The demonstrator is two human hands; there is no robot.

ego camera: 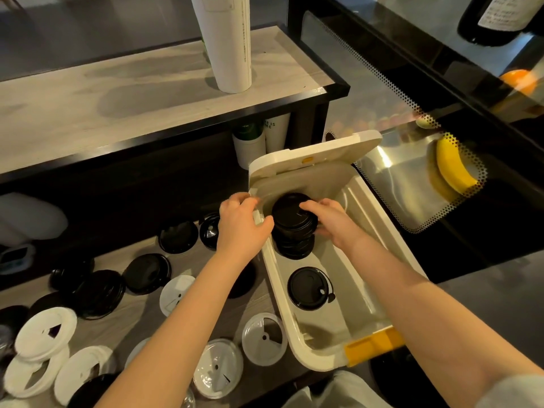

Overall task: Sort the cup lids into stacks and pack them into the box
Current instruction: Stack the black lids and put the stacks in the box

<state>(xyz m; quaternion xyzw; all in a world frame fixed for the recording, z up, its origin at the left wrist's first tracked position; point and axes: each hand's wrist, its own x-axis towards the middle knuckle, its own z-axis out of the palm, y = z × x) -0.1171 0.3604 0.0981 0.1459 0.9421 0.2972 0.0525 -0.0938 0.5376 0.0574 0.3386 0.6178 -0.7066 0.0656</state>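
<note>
Head view: stack of black lids [294,222] upright at far end of box [363,210], at the worktop [141,322] right edge. Fingers of right hand [329,222] clamped round its top; left hand [240,228] curled over box rim, thumb against stack. Light, stiff, slippery plastic, likely to topple; best gripped round the sides. Counted: one stack and one single lid [309,288] boxed; among loose lids [178,237], at least six black, six white.

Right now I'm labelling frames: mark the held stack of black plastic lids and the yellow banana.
stack of black plastic lids [294,214]: head view, top lid.
yellow banana [450,169]: head view, its middle.
</note>
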